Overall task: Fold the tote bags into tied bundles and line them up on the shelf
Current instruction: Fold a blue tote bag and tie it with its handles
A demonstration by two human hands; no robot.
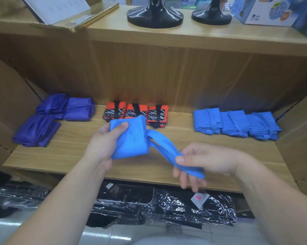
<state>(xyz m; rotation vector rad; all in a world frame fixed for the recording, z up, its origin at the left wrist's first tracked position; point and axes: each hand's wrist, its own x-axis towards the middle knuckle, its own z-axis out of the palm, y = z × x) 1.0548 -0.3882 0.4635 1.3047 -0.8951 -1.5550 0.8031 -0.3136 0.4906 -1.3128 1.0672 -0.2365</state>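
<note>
Both forearms reach in from below. Left grip [103,138] curls round a folded blue bag [131,138], thumb pressed on its top corner, and holds it over the shelf [61,156], just in front of the orange bundles [135,112]. Right grip [205,160] pinches the bag's strap [166,149] between thumb and forefinger, the other fingers loosely spread beneath; the strap runs from the bag's right side down to that pinch.

Under the wooden shelf lie black goods [166,206] in shiny wrap (1 carries a pink tag [199,198]). At the shelf's left sit 3 purple bundles [52,119], 2 side by side at the back and 1 in front. At the right, 3 blue bundles [235,123] stand in a row, touching, each bound by its own strap. The 3 orange bundles, black-strapped, line the middle. On the board above rest 2 round black bases [154,15] and, at far right, a box [265,11].
</note>
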